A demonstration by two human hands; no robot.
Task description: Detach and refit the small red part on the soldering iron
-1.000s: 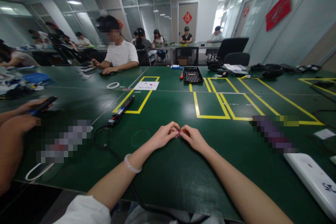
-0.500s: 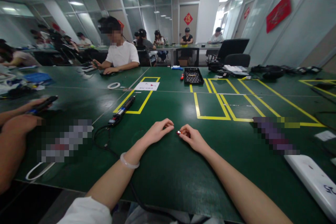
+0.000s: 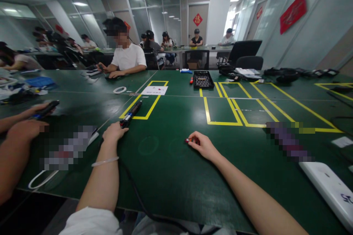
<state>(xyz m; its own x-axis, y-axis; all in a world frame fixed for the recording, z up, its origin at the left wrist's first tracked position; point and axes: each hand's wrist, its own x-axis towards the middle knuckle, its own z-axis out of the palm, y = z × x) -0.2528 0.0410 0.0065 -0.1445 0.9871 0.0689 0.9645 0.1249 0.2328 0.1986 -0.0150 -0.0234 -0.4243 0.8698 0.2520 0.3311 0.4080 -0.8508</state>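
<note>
My left hand is at the near end of a black corded electric screwdriver, with its fingers closed around that end. The screwdriver lies slanted on the green table, partly across a yellow tape outline, and its cable trails toward me. My right hand rests on the table at the middle, pinching a small red and white piece between thumb and fingers. The piece is too small to make out fully.
A black tray with small parts stands farther back, a red tool beside it. A paper sheet lies behind the screwdriver. At right is a white power strip. A co-worker's hands hold a similar tool at left.
My left hand has moved left from beside my right hand and closed on the screwdriver's near end. My right hand has stayed in place with the small red piece.
</note>
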